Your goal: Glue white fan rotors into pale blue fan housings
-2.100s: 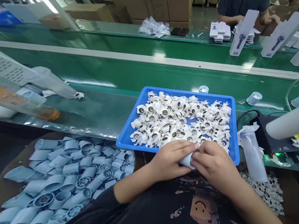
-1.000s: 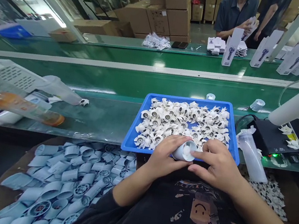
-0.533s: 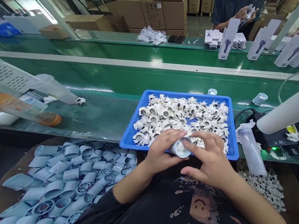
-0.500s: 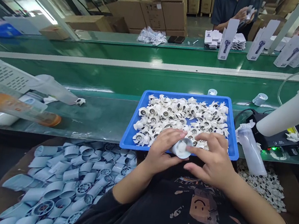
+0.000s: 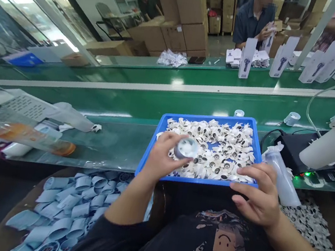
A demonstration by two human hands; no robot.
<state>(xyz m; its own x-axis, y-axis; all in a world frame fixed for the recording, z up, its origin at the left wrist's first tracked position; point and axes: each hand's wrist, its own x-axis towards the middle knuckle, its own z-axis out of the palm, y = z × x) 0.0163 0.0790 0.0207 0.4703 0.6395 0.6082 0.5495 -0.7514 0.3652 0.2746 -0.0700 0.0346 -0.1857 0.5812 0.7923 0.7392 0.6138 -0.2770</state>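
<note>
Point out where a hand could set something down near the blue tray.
Bare green conveyor belt runs between the blue tray and the orange-filled bottle, and behind the tray. Crowded: the tray, packed with white finned parts, and the heap of pale blue sleeves below the belt.

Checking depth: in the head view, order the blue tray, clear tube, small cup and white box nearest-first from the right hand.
Right hand:
1. Blue tray: under fingertips.
2. Clear tube: right.
3. Small cup: belt, ahead.
4. White box: far ahead.
</note>
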